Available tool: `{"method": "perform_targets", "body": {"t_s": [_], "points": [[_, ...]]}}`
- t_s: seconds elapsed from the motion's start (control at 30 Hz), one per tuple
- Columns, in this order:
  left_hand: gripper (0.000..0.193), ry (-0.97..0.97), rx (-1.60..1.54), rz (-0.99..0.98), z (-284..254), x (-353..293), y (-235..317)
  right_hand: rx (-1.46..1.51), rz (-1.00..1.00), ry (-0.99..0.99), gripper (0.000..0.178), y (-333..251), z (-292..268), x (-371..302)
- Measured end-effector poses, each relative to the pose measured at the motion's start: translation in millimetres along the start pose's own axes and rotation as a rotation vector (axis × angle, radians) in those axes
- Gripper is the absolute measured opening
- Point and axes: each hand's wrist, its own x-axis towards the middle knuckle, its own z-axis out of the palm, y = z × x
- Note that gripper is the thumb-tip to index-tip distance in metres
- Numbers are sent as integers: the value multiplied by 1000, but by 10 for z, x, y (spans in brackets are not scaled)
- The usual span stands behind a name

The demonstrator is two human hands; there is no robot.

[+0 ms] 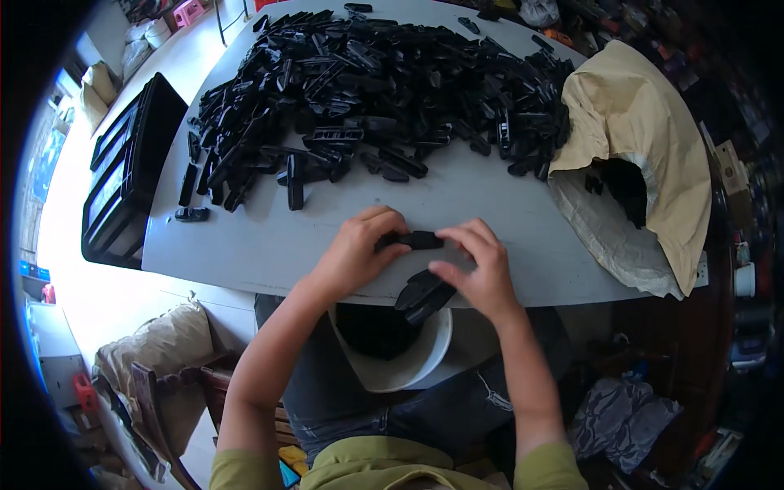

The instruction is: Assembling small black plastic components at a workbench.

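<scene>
My left hand (365,246) is closed around one end of a small, long black plastic part (423,240), just above the near side of the table. At the part's other end, the fingertips of my right hand (485,265) pinch or touch it. Below, a few more black plastic pieces (425,296) sit against my right thumb, over the table's front edge; whether that hand grips them I cannot tell. A large heap of similar black parts (367,90) covers the far half of the grey table (523,237).
A tan paper sack (653,122) lies open at the table's right, dark contents inside. Between my legs stands a white bucket (441,347) with black things in it. A black crate (122,180) is left of the table, and a wooden chair (155,408) at lower left.
</scene>
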Motion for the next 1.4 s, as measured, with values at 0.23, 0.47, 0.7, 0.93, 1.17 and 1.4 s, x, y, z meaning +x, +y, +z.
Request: {"method": "perform_targets", "body": {"t_s": [0.23,0.47,0.7,0.93,1.17,1.4], "points": [[22,68,33,8,19,-49,30,-245,-58,76,37,-160,152,-471],[22,136,101,-11,25,-402,127,-256,-79,83,32,-289,302,-588],[23,165,98,-2,19,-459,127,-274,-118,139,34,-278,413,-629],[26,-103,83,161,-180,-606,183,-105,-90,65,34,-212,115,-652],[28,-103,-143,62,-190,-631,133,-525,126,727,35,1018,-1281,-250],[16,-62,-6,126,-147,-646,150,-790,614,740,81,2613,-2749,-319]]}}
